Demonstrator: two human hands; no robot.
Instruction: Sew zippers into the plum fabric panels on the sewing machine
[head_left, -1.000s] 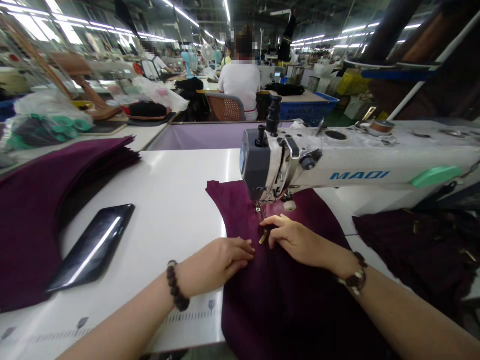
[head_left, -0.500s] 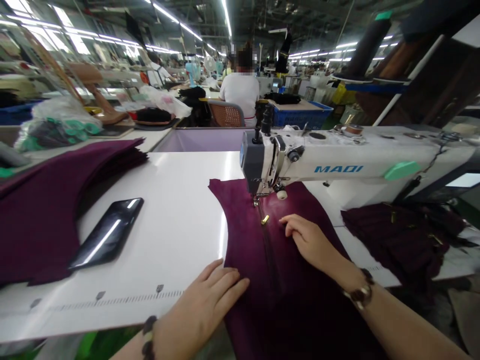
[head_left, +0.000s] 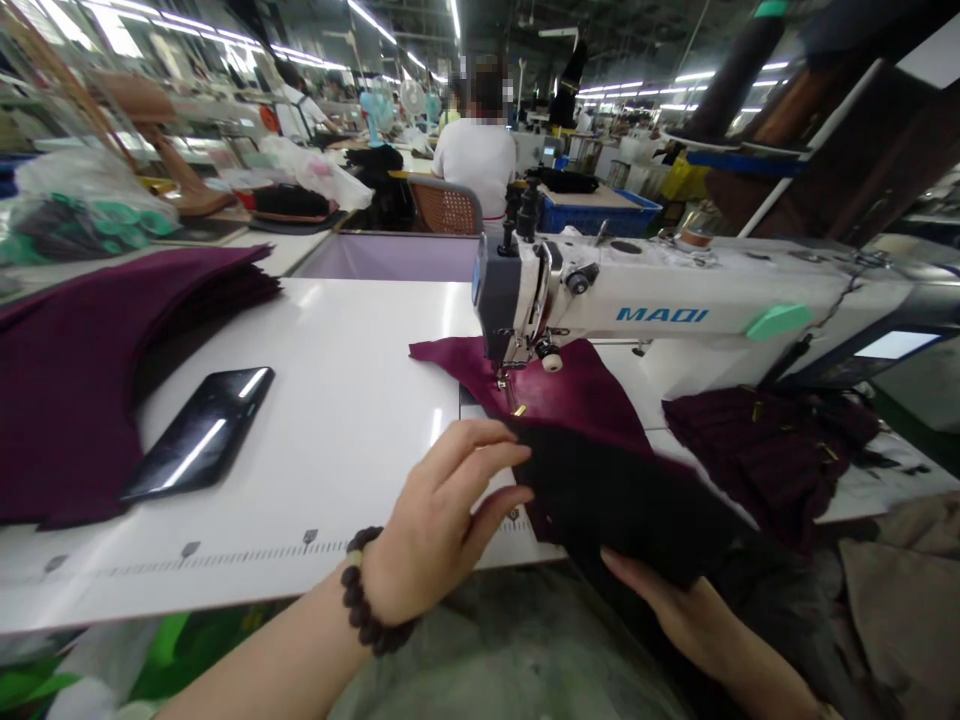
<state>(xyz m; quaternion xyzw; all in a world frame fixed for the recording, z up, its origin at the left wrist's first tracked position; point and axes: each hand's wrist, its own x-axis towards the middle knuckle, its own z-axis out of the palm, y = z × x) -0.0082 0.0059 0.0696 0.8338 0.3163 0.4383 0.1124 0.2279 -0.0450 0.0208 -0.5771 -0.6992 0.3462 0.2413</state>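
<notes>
A maroon fabric panel (head_left: 592,385) lies under the presser foot (head_left: 501,382) of the white sewing machine (head_left: 667,310). Its near part is folded up and over, so the dark underside (head_left: 622,490) faces me. A gold zipper pull (head_left: 519,410) shows just in front of the foot. My left hand (head_left: 450,510) has its fingers curled at the left edge of the fold, closed on the cloth. Lower right, my right hand (head_left: 675,605) holds the near part of the panel; the cloth hides most of its fingers.
On the white table (head_left: 360,400) lie a black phone (head_left: 202,430) and a stack of maroon panels (head_left: 67,380) at left. More maroon pieces with gold pulls (head_left: 757,450) lie at right. A blue crate (head_left: 600,212) and a seated person in white (head_left: 476,165) are beyond.
The near part of the panel, flat before, is now folded up, showing its dark side. My left hand has moved up and right to its edge; my right hand has come back toward me.
</notes>
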